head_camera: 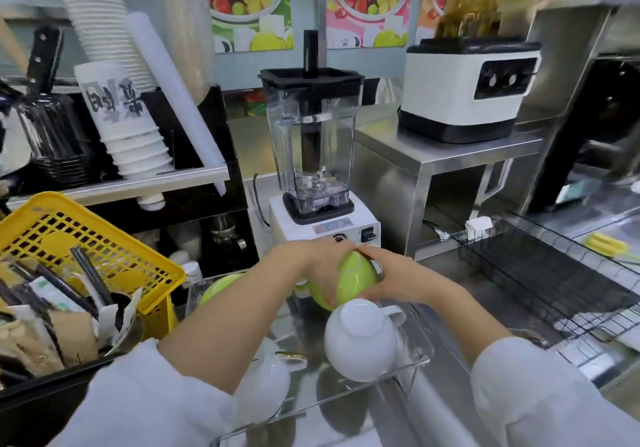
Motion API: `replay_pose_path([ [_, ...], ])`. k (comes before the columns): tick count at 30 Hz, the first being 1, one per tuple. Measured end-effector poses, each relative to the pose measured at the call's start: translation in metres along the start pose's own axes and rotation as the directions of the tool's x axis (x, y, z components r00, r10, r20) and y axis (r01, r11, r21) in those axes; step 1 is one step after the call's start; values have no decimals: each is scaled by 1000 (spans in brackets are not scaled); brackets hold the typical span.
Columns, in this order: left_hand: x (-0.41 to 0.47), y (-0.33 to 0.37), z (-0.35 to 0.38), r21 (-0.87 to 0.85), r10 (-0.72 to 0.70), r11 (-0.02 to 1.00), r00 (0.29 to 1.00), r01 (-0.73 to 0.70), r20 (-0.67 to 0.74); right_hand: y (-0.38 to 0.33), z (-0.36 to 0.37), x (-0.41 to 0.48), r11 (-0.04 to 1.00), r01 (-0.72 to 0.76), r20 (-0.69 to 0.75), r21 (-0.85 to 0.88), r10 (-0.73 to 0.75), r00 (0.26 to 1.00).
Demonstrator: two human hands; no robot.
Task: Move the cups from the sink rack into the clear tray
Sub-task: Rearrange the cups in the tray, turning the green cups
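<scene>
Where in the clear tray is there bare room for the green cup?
Bare floor lies mid-tray, between the white cup on the right and another white cup lower left. The far end is crowded: both hands hold the green cup there, a second green cup beside it.

Single head-worn wide-angle view; it looked forward and down from close above the counter, toward the blender (313, 155) and the back wall. Both sleeves (152, 398) entered from the bottom edge. Straight edges bowed near the frame borders.
</scene>
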State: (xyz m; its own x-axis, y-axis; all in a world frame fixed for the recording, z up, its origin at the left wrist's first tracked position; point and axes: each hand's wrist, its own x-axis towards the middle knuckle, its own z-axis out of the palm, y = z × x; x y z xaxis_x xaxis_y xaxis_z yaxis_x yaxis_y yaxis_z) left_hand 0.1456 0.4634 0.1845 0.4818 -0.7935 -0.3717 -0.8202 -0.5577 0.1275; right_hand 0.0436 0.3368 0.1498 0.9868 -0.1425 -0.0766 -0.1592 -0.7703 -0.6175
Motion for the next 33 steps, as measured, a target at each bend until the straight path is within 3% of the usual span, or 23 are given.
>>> replay_pose_path([
  [4, 6, 0, 8, 99, -26, 995, 1000, 25, 8, 1, -2, 0, 998, 35, 5, 50, -35, 999],
  [7, 7, 1, 10, 82, 12, 997, 1000, -11, -19, 2, -3, 0, 992, 57, 12, 116, -59, 998],
  [10, 1, 2, 8, 10, 63, 998, 996, -62, -60, 3, -6, 0, 993, 74, 25, 97, -76, 997],
  [15, -9, 5, 4, 109, 115, 989, 981, -99, -157, 4, -10, 1, 997, 72, 47, 20, -73, 996],
  [22, -21, 0, -12, 115, 125, 989, 930, -90, -345, 1, -26, -2, 980, 198, -110, 23, -194, 975],
  [26, -37, -5, -23, -16, 91, 993, 838, -118, -538, -3, -39, -8, 947, 318, -274, 52, -293, 916],
  [29, -50, -4, -29, -233, -14, 954, 749, -188, -662, -8, -47, -15, 920, 393, -380, 6, -361, 852],
  [31, -54, -2, -30, -435, -158, 864, 685, -253, -712, -12, -49, -20, 906, 418, -412, -70, -408, 815],
  [33, -56, 2, -31, -615, -299, 696, 629, -370, -717, -17, -48, -23, 865, 481, -436, -141, -490, 754],
])
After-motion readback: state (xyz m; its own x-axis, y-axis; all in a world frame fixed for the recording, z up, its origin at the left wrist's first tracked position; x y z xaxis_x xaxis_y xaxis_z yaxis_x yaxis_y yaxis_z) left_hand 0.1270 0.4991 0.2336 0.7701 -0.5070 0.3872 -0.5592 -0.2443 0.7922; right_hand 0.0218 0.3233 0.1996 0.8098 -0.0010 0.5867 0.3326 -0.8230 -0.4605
